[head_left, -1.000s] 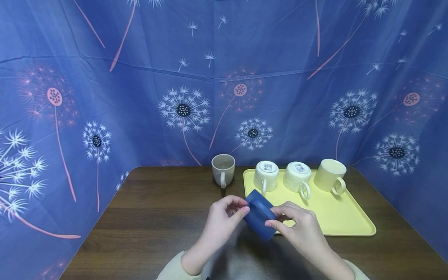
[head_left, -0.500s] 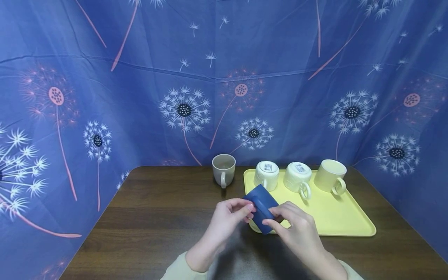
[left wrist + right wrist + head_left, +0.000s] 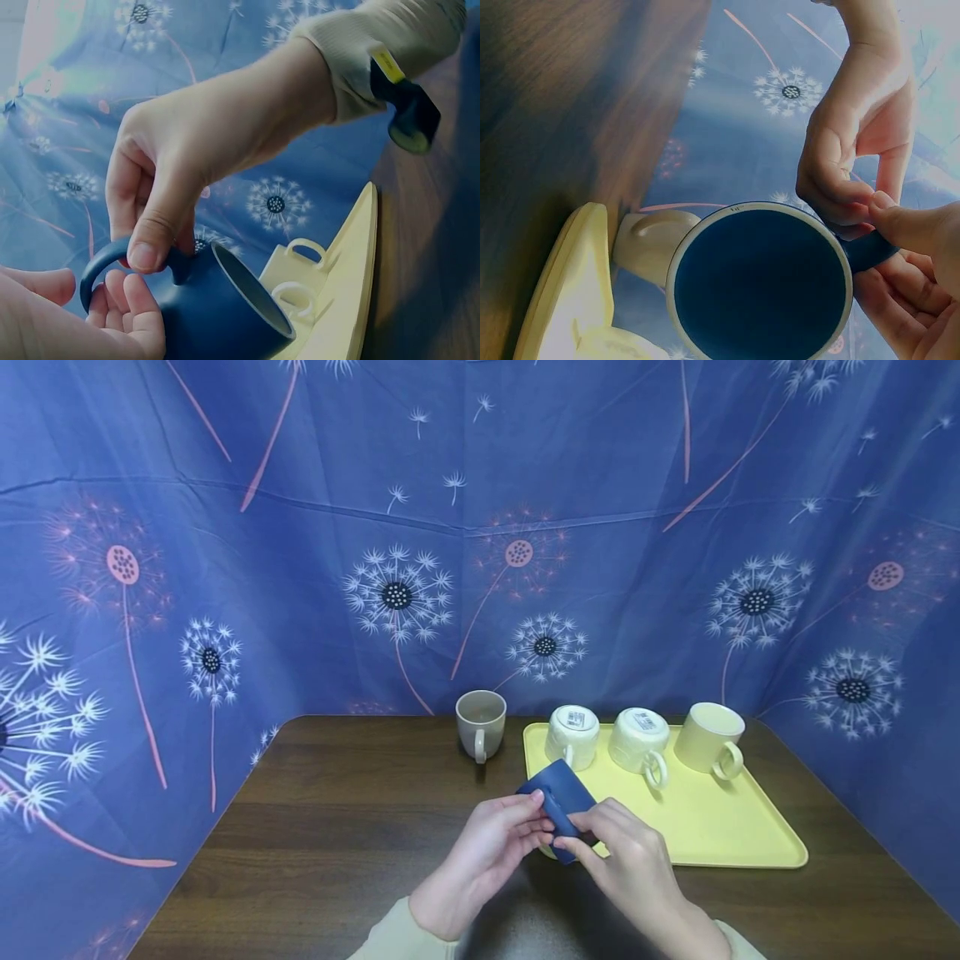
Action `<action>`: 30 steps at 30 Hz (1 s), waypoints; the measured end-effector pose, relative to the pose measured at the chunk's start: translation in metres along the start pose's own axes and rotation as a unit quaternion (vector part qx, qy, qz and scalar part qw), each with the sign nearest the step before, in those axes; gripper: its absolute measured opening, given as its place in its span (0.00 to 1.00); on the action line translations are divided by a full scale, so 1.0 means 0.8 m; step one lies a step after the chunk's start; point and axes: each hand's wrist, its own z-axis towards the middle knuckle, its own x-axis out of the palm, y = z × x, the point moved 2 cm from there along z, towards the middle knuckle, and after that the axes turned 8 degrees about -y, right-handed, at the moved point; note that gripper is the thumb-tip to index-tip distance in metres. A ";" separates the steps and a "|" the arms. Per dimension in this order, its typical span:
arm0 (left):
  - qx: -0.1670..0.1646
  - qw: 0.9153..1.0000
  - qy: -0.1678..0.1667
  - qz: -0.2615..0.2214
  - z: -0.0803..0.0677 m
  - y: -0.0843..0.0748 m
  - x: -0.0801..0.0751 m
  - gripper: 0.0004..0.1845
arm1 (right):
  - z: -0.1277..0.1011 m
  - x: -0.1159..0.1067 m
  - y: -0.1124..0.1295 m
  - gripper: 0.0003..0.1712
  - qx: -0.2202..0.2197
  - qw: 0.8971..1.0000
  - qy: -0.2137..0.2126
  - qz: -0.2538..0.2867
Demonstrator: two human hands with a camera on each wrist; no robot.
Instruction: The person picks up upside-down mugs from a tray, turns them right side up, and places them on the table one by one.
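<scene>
Both hands hold a dark blue mug above the near corner of the yellow tray on the bench. Within the last second the mug has tipped further and drifted up toward the tray, its base now facing the camera. The right hand pinches the handle; the left hand has slid in to pinch it too, each grip narrow and closed on the mug. Judging by this, the cup is being turned over. Three cream mugs stand on the tray, two of them inverted; a grey mug sits just beside it.
</scene>
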 end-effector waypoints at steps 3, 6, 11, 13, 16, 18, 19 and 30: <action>-0.010 1.000 0.005 -0.014 0.001 0.002 0.000 0.08 | -0.001 0.001 0.000 0.21 -0.007 1.000 -0.002 -0.001; -0.021 1.000 0.005 -0.014 0.002 0.002 -0.001 0.08 | -0.001 0.002 0.002 0.21 -0.016 1.000 -0.001 0.000; -0.035 0.999 0.004 -0.009 0.004 0.002 -0.004 0.09 | -0.001 0.002 0.002 0.20 -0.029 0.999 0.000 0.013; -0.035 0.999 0.002 -0.007 0.004 0.002 -0.004 0.09 | -0.001 0.003 0.002 0.19 -0.032 0.999 0.002 0.020; -0.026 1.000 -0.001 -0.003 0.004 0.003 -0.004 0.09 | -0.002 0.004 0.001 0.19 -0.032 0.999 0.006 0.033; -0.018 1.000 -0.001 0.001 0.003 0.002 -0.004 0.08 | -0.002 0.005 0.001 0.18 -0.033 0.999 0.008 0.042; -0.015 1.000 -0.001 0.003 0.003 0.002 -0.004 0.08 | -0.002 0.005 0.000 0.18 -0.034 0.998 0.009 0.046; 0.023 0.999 -0.002 0.039 0.001 -0.004 -0.006 0.07 | -0.004 0.007 -0.003 0.17 -0.041 0.998 0.025 0.051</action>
